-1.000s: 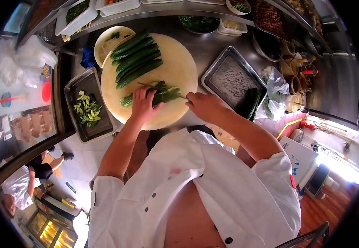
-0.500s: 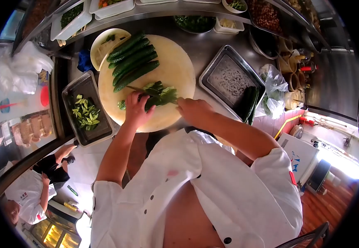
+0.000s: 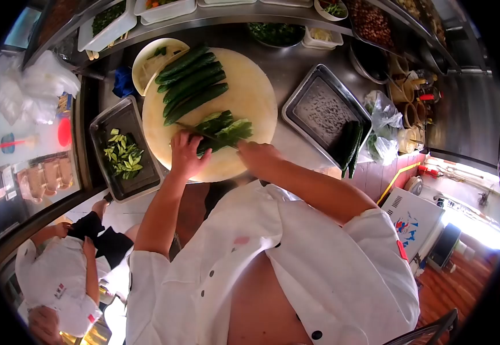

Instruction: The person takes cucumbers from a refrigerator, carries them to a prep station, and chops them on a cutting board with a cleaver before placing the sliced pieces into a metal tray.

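On the round cutting board [image 3: 256, 80] lie several whole cucumbers [image 3: 195, 83] side by side. Cut green cucumber pieces [image 3: 235, 131] are heaped nearer to me, along the blade of a knife [image 3: 208, 137]. My right hand [image 3: 258, 158] is closed round the knife's handle, at the board's near right edge. My left hand [image 3: 186, 154] has its fingers curled down on a cucumber beside the blade; most of that cucumber is hidden under the hand. To the left, a metal tray [image 3: 101, 123] holds cut cucumber pieces [image 3: 123, 154].
A wet metal tray [image 3: 325, 98] with cucumbers [image 3: 350, 146] in it stands at the right. A white bowl [image 3: 140, 69] touches the board's far left. Food containers [image 3: 109, 29] line the shelf above. Another person [image 3: 60, 276] is at the lower left.
The view has shifted slightly, so the board appears a little further right. My hands stay at the knife and cucumber. The other person at the lower left has come closer.
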`<action>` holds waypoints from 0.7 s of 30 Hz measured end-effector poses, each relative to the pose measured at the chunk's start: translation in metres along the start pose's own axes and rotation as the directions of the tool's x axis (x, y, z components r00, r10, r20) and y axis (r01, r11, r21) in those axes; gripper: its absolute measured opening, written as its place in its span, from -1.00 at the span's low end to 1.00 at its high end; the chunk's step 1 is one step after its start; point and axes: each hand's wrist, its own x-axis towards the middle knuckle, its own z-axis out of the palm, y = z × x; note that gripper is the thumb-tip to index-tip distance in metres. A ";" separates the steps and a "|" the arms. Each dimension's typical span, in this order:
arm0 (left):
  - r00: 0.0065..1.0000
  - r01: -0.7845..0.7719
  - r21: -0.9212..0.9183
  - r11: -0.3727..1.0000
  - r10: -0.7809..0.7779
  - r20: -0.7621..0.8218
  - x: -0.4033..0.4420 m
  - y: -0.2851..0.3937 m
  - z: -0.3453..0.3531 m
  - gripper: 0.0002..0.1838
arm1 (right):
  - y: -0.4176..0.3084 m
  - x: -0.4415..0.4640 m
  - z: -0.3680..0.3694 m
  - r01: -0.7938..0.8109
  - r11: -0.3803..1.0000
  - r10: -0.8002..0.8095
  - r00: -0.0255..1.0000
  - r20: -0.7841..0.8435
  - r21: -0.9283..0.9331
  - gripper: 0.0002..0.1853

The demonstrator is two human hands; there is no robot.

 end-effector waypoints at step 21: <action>0.996 0.045 0.020 0.999 -0.044 -0.076 -0.037 -0.022 -0.034 -0.50 | -0.056 0.007 0.018 0.061 0.997 -0.060 0.998 0.016 -0.037 -0.72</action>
